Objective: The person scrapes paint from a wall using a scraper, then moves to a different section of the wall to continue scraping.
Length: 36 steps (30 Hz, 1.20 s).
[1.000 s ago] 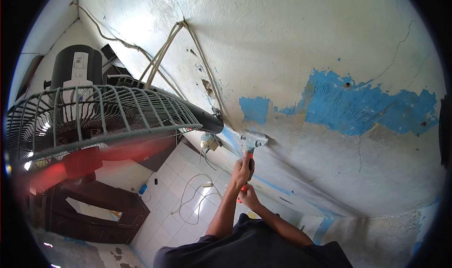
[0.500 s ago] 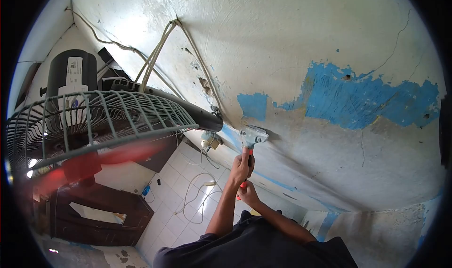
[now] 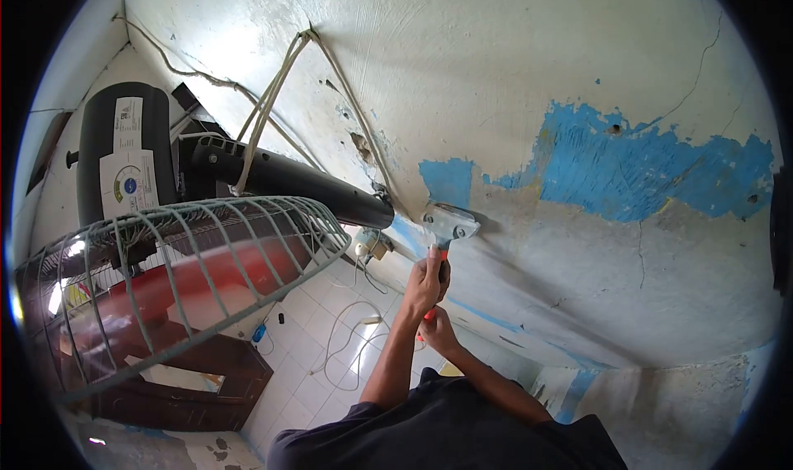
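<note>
A scraper (image 3: 450, 224) with a wide metal head and a red handle has its blade against the wall, at the lower edge of a small blue paint patch (image 3: 447, 181). My left hand (image 3: 426, 281) is wrapped round the handle just below the head. Lower down, my right hand (image 3: 439, 331) grips the handle's end. A larger blue patch (image 3: 611, 164) spreads over the wall to the right, with bare grey plaster (image 3: 578, 247) beneath it.
A wall fan (image 3: 190, 280) with red blades fills the left side, its black arm (image 3: 306, 185) reaching close to the scraper. Cords (image 3: 347, 106) hang from the wall. A socket box (image 3: 372, 244), a floor cable (image 3: 330, 354) and a dark wooden cabinet (image 3: 182, 400) are below.
The scraper and both hands have moved slightly up the wall. The fan's head has turned, so its cage sits lower and more of its black housing shows.
</note>
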Each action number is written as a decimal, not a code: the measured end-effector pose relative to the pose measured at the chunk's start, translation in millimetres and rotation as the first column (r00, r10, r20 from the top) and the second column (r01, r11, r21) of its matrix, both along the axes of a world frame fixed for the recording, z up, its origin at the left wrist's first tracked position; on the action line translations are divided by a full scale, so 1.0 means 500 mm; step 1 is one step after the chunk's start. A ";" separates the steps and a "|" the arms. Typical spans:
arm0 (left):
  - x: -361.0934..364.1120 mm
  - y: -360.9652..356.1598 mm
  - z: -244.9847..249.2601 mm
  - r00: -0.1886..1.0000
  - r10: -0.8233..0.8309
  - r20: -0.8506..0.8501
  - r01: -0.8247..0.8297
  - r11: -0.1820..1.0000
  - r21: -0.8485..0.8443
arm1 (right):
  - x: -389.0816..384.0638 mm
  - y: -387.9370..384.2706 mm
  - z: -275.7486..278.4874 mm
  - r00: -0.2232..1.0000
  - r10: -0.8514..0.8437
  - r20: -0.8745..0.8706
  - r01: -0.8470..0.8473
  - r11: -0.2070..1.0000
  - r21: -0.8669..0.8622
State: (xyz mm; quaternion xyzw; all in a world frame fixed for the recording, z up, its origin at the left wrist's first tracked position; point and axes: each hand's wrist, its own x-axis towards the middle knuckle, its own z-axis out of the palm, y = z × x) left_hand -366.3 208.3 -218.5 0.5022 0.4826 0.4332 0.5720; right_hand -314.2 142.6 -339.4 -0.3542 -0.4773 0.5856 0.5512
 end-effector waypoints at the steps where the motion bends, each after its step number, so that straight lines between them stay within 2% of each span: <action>1: 0.002 0.002 -0.014 1.000 0.001 -0.001 -0.001 1.000 -0.007 | 0.000 0.003 -0.019 1.000 -0.005 0.029 0.005 1.000 0.008; 2: 0.004 0.006 -0.028 1.000 0.000 0.000 0.000 1.000 -0.010 | 0.002 0.007 -0.039 0.998 -0.013 0.059 0.012 1.000 0.020; 3: 0.007 0.000 -0.032 0.999 0.027 -0.029 -0.027 1.000 0.002 | 0.007 0.006 -0.039 0.994 0.063 0.086 -0.058 0.997 -0.052; 6: 0.002 -0.003 -0.011 1.000 0.018 0.022 -0.016 0.996 -0.085 | 0.014 -0.009 -0.016 0.992 0.121 0.042 -0.119 0.991 -0.060; 8: -0.002 -0.009 -0.010 1.000 0.004 0.012 -0.004 0.998 -0.065 | 0.009 -0.017 -0.001 0.995 0.101 0.026 -0.097 0.988 -0.119; 10: 0.003 -0.002 -0.038 1.000 0.007 0.025 -0.006 0.999 -0.050 | 0.015 -0.010 -0.031 0.993 0.109 0.035 -0.104 0.987 -0.121; 11: 0.006 -0.006 -0.041 1.000 0.019 0.012 -0.018 0.996 -0.087 | 0.012 -0.008 -0.057 0.993 0.073 0.093 -0.064 0.993 -0.099; 14: 0.004 -0.009 -0.026 1.000 0.020 0.000 -0.020 0.994 -0.110 | 0.017 -0.018 -0.033 0.986 0.156 0.050 -0.146 0.976 -0.161; 19: 0.000 -0.018 -0.053 0.997 0.067 0.023 -0.064 0.993 -0.101 | 0.015 -0.014 -0.049 0.986 0.163 0.037 -0.156 0.977 -0.146; 23: 0.014 0.003 -0.006 0.997 0.036 0.071 -0.033 0.999 -0.038 | 0.028 0.002 -0.010 0.992 0.111 -0.065 -0.117 0.988 -0.098; 24: 0.020 0.004 0.010 0.997 0.029 0.073 -0.028 1.000 -0.013 | 0.029 0.016 -0.013 0.995 0.004 0.095 -0.004 1.000 0.000; 26: 0.023 -0.001 0.008 0.998 0.032 0.062 -0.030 0.999 -0.034 | 0.045 0.018 -0.013 0.989 0.036 0.144 -0.037 0.999 0.008; 29: 0.022 -0.012 -0.062 0.998 0.058 0.007 -0.057 0.995 -0.086 | 0.045 -0.011 -0.064 0.986 0.133 0.101 -0.120 0.984 -0.129; 32: 0.021 -0.020 -0.034 0.999 0.019 0.048 -0.013 0.991 -0.132 | 0.057 -0.021 -0.025 0.970 0.220 0.100 -0.208 0.971 -0.120; 36: 0.028 -0.031 -0.040 0.997 0.069 0.035 -0.066 0.995 -0.073 | 0.067 -0.024 -0.016 0.960 0.253 0.122 -0.228 0.956 -0.186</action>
